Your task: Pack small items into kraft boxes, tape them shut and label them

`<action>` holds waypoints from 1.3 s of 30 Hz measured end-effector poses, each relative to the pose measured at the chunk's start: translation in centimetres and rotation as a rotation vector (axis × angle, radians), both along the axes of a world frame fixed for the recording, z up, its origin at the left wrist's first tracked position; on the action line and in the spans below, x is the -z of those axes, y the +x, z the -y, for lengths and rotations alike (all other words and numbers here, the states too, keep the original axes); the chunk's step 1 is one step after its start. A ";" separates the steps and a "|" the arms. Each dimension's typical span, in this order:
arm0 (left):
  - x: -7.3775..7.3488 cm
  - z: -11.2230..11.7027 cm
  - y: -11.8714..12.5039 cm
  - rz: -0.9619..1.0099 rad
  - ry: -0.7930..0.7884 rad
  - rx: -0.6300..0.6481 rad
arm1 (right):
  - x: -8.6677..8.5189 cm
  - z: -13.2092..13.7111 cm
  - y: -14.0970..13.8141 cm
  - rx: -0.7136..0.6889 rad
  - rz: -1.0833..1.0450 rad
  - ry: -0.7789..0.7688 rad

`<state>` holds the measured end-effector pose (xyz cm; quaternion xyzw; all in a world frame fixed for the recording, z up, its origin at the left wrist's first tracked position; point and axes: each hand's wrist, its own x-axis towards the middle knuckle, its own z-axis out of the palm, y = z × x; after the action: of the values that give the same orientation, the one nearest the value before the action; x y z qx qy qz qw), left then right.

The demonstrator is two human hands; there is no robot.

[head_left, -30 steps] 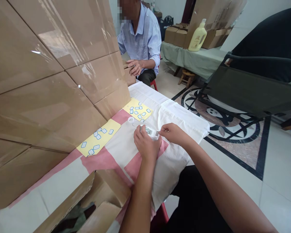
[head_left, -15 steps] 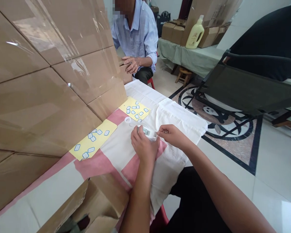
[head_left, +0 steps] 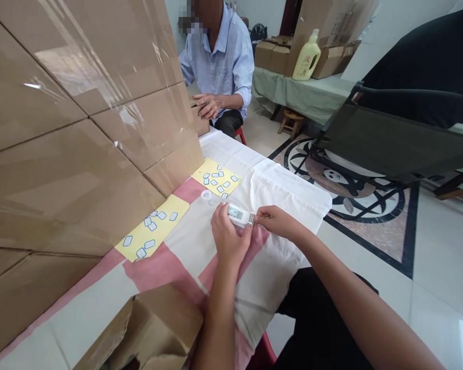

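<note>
My left hand [head_left: 231,234] is closed around a small white device [head_left: 239,216] just above the checked tablecloth. The device has a greenish panel on top and a dark slotted end facing right. At that end, the fingers of my right hand [head_left: 272,218] are pinched together. Anything between those fingertips is too small to make out. Just beyond the device lies a small white ring [head_left: 206,195]. Two yellow sheets dotted with blue-edged white labels, a nearer one [head_left: 160,226] and a farther one [head_left: 226,177], lie on the cloth to the left.
Tall cardboard boxes [head_left: 88,190] wrapped in clear film stand along the left. An open carton [head_left: 165,313] is close in front of me. Across the table a person [head_left: 219,61] in a light blue shirt rests a hand on a box. A dark folding chair [head_left: 393,139] stands at right.
The view has shifted slightly. My left hand's grip leaves more of the device's top and slotted end showing. My right hand stays pinched beside that end.
</note>
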<state>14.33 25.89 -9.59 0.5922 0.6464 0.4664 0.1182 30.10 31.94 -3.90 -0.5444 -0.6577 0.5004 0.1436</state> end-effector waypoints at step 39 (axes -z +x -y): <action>-0.7 0.6 1.3 -0.346 0.025 -0.047 | -0.4 -1.0 0.7 -0.114 0.005 -0.003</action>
<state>15.67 25.31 -8.94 0.6499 0.6648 0.3681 -0.0130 30.82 32.90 -3.52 -0.5074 -0.6873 0.5075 0.1123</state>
